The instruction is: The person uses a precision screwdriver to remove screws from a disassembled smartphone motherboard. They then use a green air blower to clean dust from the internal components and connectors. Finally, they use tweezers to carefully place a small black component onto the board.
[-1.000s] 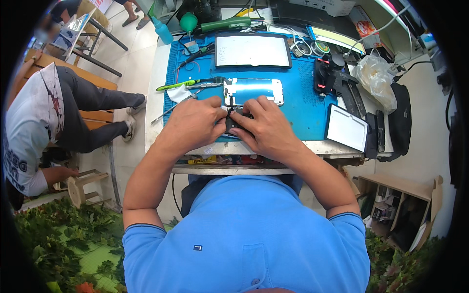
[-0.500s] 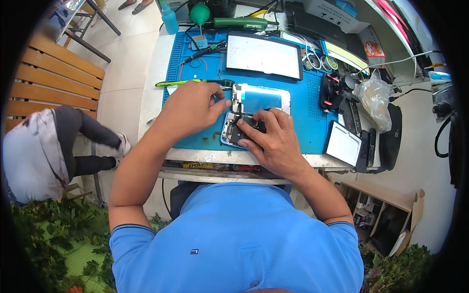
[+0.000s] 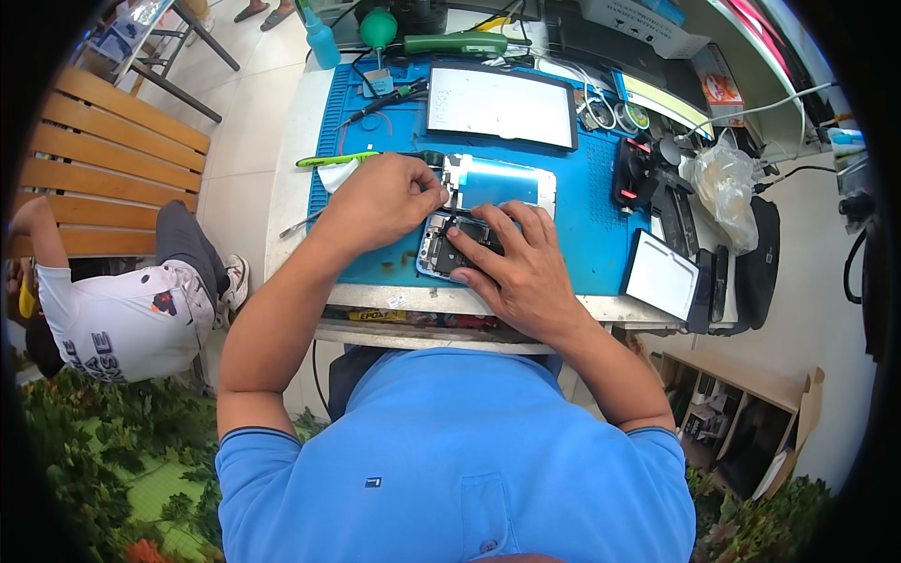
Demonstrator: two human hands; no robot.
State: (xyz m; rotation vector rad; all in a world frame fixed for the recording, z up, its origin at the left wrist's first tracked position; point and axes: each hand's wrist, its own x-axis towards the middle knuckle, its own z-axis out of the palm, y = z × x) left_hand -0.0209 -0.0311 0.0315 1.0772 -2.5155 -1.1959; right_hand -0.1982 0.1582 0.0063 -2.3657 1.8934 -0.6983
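Note:
An opened phone body (image 3: 449,246) lies on a blue work mat (image 3: 582,216), its lifted screen panel (image 3: 500,184) folded away just beyond it. My right hand (image 3: 511,266) rests flat on the phone body and holds it down, fingers spread over its inner parts. My left hand (image 3: 385,199) sits at the phone's upper left corner, fingertips pinched at the hinge between body and screen; whether a small tool is in them I cannot tell.
A white panel (image 3: 500,105) lies at the mat's far side; green tweezers (image 3: 338,159) to the left. Black tools (image 3: 648,178), a plastic bag (image 3: 721,185) and a small tablet (image 3: 661,275) are at right. A person in white (image 3: 122,314) sits by a wooden bench (image 3: 103,174).
The view has shifted so the table sits higher and closer. My right hand spread flatter over the phone body; my left hand stayed at the phone's upper left corner.

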